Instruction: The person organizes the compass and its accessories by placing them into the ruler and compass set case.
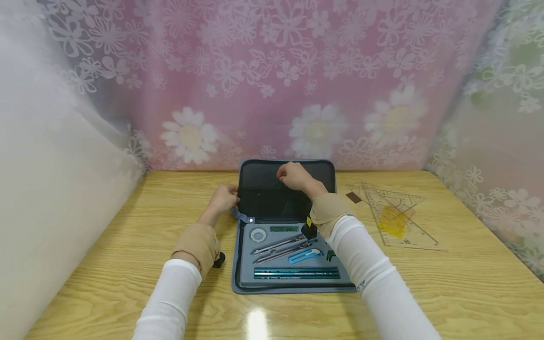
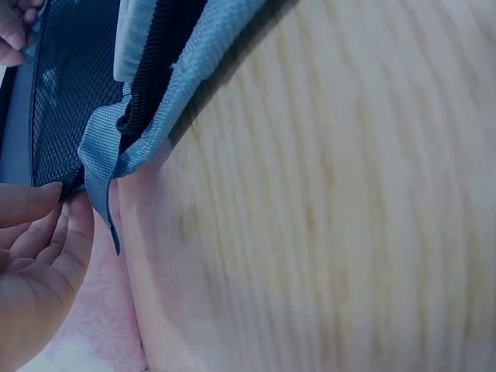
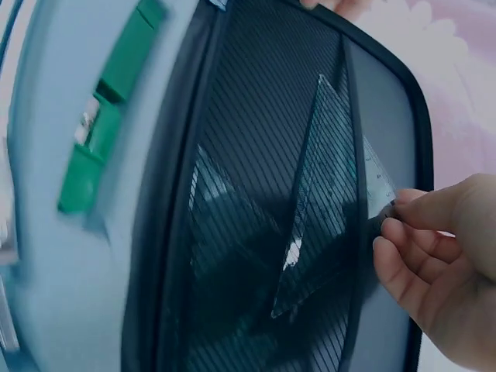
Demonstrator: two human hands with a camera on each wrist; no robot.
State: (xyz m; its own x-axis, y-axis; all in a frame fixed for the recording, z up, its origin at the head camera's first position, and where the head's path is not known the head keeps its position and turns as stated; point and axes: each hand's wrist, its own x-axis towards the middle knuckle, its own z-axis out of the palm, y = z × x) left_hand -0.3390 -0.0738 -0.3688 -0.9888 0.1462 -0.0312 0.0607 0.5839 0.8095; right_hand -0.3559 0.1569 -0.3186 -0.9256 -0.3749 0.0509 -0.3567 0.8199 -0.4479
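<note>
A zippered drawing case (image 1: 239, 283) lies open on the table. Its lid, lined with a dark mesh pocket (image 3: 256, 85), stands raised at the back. My left hand (image 1: 223, 199) pinches the lid's left edge between thumb and fingers, close to a blue-grey fabric strap (image 2: 102, 147). At the pocket's mouth, my right hand (image 3: 446, 260) pinches a corner of a clear set square (image 3: 329, 163), most of which lies behind the mesh. In the head view the right hand (image 1: 294, 175) hides that corner.
The case's tray holds a round white disc (image 1: 258, 234), a green lead box (image 1: 284, 229), two metal compasses (image 1: 278, 245), a blue cutter (image 1: 305, 256) and dark green pencils (image 1: 296, 273). To the right lie clear rulers (image 1: 418, 231), a yellow piece (image 1: 393, 221) and a brown rectangle (image 1: 353, 197).
</note>
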